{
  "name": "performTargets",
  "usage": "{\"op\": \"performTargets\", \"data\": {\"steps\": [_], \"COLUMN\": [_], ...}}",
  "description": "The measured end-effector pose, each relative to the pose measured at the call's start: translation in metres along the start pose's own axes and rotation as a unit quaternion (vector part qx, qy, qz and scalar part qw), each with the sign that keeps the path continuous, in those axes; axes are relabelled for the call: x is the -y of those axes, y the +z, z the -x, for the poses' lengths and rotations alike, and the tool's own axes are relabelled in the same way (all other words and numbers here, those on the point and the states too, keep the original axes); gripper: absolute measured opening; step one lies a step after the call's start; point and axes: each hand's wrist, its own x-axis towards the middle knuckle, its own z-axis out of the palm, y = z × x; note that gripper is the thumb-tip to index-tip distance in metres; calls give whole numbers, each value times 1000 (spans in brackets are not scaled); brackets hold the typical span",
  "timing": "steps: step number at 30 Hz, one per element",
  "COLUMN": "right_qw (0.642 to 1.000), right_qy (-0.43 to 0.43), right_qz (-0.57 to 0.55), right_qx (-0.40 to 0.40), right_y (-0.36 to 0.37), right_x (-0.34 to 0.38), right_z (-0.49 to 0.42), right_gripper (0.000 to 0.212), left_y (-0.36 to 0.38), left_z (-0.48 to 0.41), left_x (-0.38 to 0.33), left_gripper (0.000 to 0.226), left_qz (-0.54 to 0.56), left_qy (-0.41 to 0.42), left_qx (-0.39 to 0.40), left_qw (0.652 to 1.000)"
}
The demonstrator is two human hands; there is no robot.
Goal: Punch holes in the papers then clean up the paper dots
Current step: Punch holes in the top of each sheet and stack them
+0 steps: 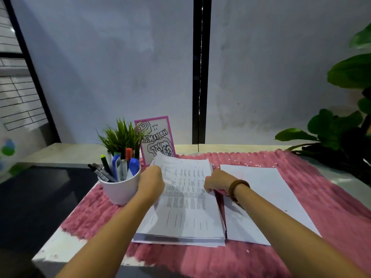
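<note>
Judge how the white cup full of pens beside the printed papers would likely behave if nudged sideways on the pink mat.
The white cup looks top-heavy: its pens stand tall and lean outward, so it may tip rather than slide. The fuzzy pink mat would probably grip its narrower base. The left hand is very close to it, so a bump seems possible.

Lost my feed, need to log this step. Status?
Both hands gripping printed paper stack: left hand on its left edge, right hand on its right edge. Paper dots scattered on pink mat. No punch visible.
</note>
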Motion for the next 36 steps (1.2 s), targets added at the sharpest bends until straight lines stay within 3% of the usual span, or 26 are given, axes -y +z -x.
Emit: {"op": "performTargets", "data": {"steps": [3,7,10,16,18,20,22,25,28,30,36], "right_qw": [1000,993,994,994,991,984,979,981,985,985,975], "right_qy": [9,11,5,-18,-16,-3,20,35,14,-2,-28], "right_qz": [9,66,74,74,57,52,53,28,5,-6,-43], "right_qx": [-14,-93,-86,-84,-121,-170,-195,-189,-175,-170,-215], "right_y": [4,10,13,11,-2,-22,-41,-53,-48,-45,-36], "right_x": [-1,-6,-7,-12,-20,-36,-57,-93,-118,-125,-139], "right_z": [-3,-3,-4,-3,-8,-21,-36,-57,-77,-86,-103], "right_gripper": [33,21,22,22,17,15,17,17,16,21,21], "left_y": [3,7,8,11,10,10,14,32,49,58,92], "left_z": [-1,-2,-2,-2,-2,0,4,3,-4,-12,-32], "left_x": [3,2,-2,-8,-16,-34,-62,-109,-154,-175,-186], "left_gripper": [18,14,9,19,24,29,40,42,26,26,20], "left_qz": [-7,-22,-13,0,3,42,124,194,211,207,297], "left_qy": [-5,-16,-24,-48,-32,15,46,83,72,61,-14], "left_qx": [2,25,34,43,2,-45,-40,24,98,122,22], "left_qw": [1000,999,999,998,999,998,990,977,970,969,954]}}
